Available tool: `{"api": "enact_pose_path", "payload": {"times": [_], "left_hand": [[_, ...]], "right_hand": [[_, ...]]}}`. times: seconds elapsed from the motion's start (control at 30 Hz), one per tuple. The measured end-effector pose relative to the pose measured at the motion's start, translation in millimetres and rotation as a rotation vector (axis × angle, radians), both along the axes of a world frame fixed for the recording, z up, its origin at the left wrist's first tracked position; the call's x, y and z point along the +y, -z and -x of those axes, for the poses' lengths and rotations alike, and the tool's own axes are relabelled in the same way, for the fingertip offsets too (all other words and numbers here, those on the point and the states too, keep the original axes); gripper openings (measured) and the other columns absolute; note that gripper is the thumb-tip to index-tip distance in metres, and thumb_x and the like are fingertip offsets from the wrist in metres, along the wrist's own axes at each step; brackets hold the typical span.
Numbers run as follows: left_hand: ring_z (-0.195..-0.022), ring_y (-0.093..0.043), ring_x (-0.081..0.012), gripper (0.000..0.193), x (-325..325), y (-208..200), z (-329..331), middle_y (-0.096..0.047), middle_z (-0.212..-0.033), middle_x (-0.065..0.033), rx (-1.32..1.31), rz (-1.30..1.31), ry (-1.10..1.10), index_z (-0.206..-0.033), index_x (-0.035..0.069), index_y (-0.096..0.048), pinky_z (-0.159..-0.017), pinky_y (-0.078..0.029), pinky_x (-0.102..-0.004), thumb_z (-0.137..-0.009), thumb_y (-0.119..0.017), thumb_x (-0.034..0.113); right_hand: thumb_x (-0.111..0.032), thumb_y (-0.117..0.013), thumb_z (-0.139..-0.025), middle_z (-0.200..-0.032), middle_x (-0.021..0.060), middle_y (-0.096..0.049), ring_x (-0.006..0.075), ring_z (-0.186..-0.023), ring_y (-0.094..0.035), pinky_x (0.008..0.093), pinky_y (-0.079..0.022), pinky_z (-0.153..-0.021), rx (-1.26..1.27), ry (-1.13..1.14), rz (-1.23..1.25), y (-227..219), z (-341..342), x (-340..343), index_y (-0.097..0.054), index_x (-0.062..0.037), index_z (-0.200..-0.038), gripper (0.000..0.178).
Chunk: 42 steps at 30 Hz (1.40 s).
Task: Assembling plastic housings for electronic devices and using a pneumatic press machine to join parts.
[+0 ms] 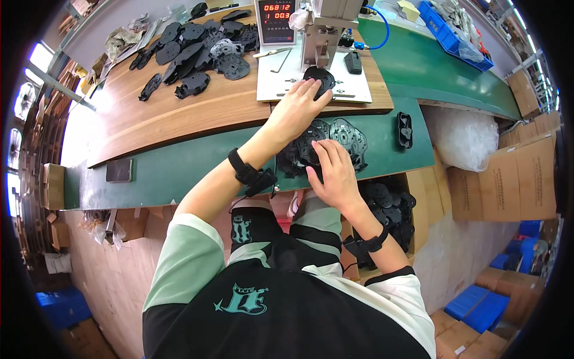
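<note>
My left hand (297,112) reaches forward to the press, its fingertips on a rounded black plastic part (320,76) under the press head. The fingers hide some of that part's near edge. Closer to me, my right hand (336,176) is at a group of black moulded plastic parts (350,139) on the green table edge. Its thumb and fingers are bent around one black part (306,151) at the left of this group; the palm covers what lies beneath. The bench press (326,39) stands on a white base plate (272,84).
Many black plastic parts (191,51) lie heaped on the wooden board (137,113). A counter box (277,23) with red digits stands beside the press. A phone (119,170) lies at left, a small black tray (405,130) at right. Below the table edge sits a carton (426,203) of black parts.
</note>
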<state>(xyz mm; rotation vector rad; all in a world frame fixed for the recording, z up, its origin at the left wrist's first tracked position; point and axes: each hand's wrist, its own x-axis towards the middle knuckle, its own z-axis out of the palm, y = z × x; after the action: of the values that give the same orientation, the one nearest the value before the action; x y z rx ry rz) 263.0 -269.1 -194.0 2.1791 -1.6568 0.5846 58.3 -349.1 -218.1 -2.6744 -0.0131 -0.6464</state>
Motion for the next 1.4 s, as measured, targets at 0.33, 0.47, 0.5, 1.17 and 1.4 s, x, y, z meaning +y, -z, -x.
{"api": "enact_pose_path", "payload": {"times": [0.33,0.47,0.5,1.17,1.4], "left_hand": [[-0.136,-0.060,-0.0395,0.054,-3.4,0.0,3.4,-0.064,-0.141,-0.0258,-0.001,0.002,-0.016,-0.144,-0.002,-0.051,-0.117,-0.045,-0.0480,-0.092,-0.063,0.004],[-0.132,-0.061,-0.0392,0.061,-5.6,-2.1,5.9,-0.066,-0.134,-0.0244,0.031,0.057,-0.018,-0.150,-0.003,-0.046,-0.114,-0.047,-0.0479,-0.092,-0.062,0.002],[-0.132,-0.061,-0.0392,0.061,-5.2,-3.3,5.2,-0.066,-0.134,-0.0244,0.029,0.060,-0.024,-0.150,-0.003,-0.046,-0.114,-0.047,-0.0479,-0.092,-0.062,0.002],[-0.120,-0.062,-0.0343,0.066,179.3,30.4,-139.7,-0.063,-0.124,-0.0160,-0.014,0.010,-0.803,-0.146,0.003,-0.049,-0.101,-0.048,-0.0496,-0.089,-0.077,0.022],[-0.102,-0.070,-0.0368,0.031,206.8,20.1,-164.3,-0.070,-0.106,-0.0149,0.002,0.220,-0.799,-0.123,0.009,-0.064,-0.086,-0.058,-0.0505,-0.093,-0.069,0.014]], "right_hand": [[-0.008,-0.071,-0.086,-0.141,0.0197,-0.058,0.0386,-0.131,-0.056,0.0498,-0.043,-0.112,-0.229,0.143,0.087,-33.0,-53.5,-39.4,-0.057,0.0009,-0.140,0.056],[-0.002,-0.073,-0.081,-0.139,0.0186,-0.061,0.0365,-0.133,-0.056,0.0493,-0.043,-0.112,-0.151,0.103,0.155,-26.2,-80.7,-54.0,-0.054,0.0010,-0.144,0.066],[0.000,-0.073,-0.080,-0.137,0.0182,-0.062,0.0366,-0.133,-0.056,0.0493,-0.044,-0.112,-0.112,0.093,0.143,-25.6,-87.6,-54.5,-0.053,-0.0004,-0.147,0.070],[0.001,-0.073,-0.079,-0.112,0.0083,-0.068,0.0296,-0.105,-0.065,0.0439,-0.049,-0.097,-0.089,0.136,0.250,-35.8,-112.6,-53.4,-0.069,-0.0045,-0.117,0.039],[0.001,-0.074,-0.078,-0.113,0.0084,-0.067,0.0298,-0.105,-0.065,0.0439,-0.049,-0.097,-0.076,0.134,0.238,-37.9,-112.6,-50.2,-0.069,-0.0045,-0.118,0.040]]}}
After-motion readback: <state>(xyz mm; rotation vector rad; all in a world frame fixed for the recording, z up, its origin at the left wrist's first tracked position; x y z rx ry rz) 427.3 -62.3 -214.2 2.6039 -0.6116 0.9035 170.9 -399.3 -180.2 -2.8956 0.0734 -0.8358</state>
